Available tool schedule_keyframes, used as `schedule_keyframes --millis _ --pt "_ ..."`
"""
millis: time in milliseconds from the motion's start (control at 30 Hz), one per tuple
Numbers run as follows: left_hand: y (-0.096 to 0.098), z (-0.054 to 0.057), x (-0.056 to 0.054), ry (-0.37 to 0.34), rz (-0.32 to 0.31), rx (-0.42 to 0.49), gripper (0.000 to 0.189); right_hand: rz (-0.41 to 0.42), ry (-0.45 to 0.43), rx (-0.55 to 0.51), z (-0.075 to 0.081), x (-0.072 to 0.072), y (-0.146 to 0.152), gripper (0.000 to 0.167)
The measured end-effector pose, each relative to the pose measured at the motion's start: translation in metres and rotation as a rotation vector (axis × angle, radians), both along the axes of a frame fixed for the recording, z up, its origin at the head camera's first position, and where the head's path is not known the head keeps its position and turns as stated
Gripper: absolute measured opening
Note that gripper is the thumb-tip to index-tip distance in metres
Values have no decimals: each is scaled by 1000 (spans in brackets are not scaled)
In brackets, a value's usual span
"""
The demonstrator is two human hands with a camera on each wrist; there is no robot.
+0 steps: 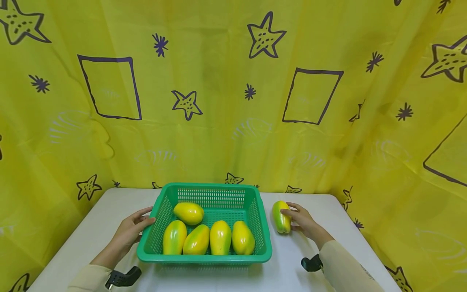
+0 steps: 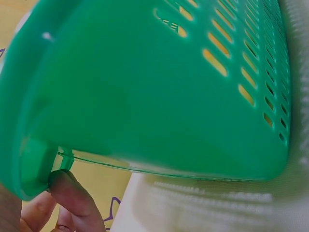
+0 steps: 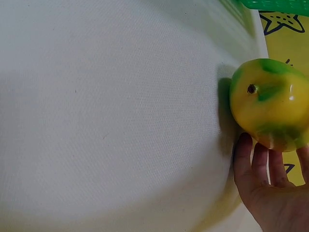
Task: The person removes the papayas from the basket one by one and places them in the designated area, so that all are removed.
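A green plastic basket (image 1: pixel 204 258) stands on the table with several glossy yellow-green papayas (image 1: pixel 220 238) inside. My left hand (image 1: pixel 127 230) grips the basket's left rim, thumb on top; in the left wrist view its fingers (image 2: pixel 72 198) curl at the rim's edge beside the basket wall (image 2: pixel 120 96). To the right of the basket, a single papaya (image 1: pixel 280 219) is on the table. Around its right side my right hand (image 1: pixel 303 221) holds it, with thumb and fingers on opposite sides. The right wrist view shows that papaya's (image 3: pixel 270 104) stem end, fingers at its lower side.
The white table (image 1: pixel 292 259) ends at a yellow curtain (image 1: pixel 219 142) printed with stars, which hangs behind and along both sides. Black wrist camera mounts (image 1: pixel 125 277) stick out from both sleeves. The basket's right wall is a short way from the single papaya.
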State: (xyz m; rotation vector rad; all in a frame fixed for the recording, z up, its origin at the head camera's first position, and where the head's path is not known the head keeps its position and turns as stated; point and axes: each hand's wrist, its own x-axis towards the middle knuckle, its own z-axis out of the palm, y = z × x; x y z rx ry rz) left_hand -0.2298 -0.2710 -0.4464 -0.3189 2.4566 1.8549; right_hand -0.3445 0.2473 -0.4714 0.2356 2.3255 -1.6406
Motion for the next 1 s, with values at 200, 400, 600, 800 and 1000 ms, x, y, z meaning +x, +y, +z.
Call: schedule_keyframes --millis 200,400,600,800,1000 --pt "0 1 0 1 1 4 65 -8 -1 -7 0 1 0 75" --pt "1 1 1 1 3 4 65 -11 -6 -7 0 1 0 76" --pt "1 1 1 4 5 -1 65 -19 -1 -5 5 1 2 78" --pt "1 1 1 8 5 -10 65 -19 7 1 8 2 4 79" --pt "1 0 1 11 7 -6 65 -22 26 4 9 2 7 77"
